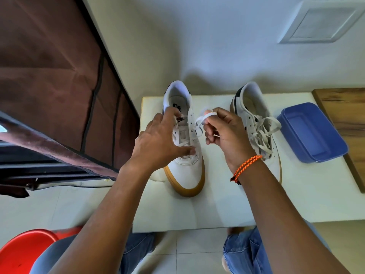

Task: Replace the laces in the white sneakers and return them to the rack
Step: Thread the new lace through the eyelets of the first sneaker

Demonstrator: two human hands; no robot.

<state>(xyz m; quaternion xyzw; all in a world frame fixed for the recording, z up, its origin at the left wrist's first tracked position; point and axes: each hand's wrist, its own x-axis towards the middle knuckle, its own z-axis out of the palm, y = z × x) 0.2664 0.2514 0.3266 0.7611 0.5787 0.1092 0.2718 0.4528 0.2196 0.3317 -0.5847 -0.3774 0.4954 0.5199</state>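
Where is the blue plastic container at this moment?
In the head view, the blue plastic container lies on the right side of the white table, just right of the sneaker with loose laces and beside a wooden board.

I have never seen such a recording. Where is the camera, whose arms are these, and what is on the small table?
There is no machine here. A person wears the camera on the head, so the single picture looks down at their own two arms. On the white table stand two white sneakers. The left hand rests on the near sneaker, fingers around its eyelets. The right hand, with an orange bracelet at the wrist, pinches a white lace that runs to this sneaker. The other sneaker has loose laces piled on it. A blue container lies at the right.
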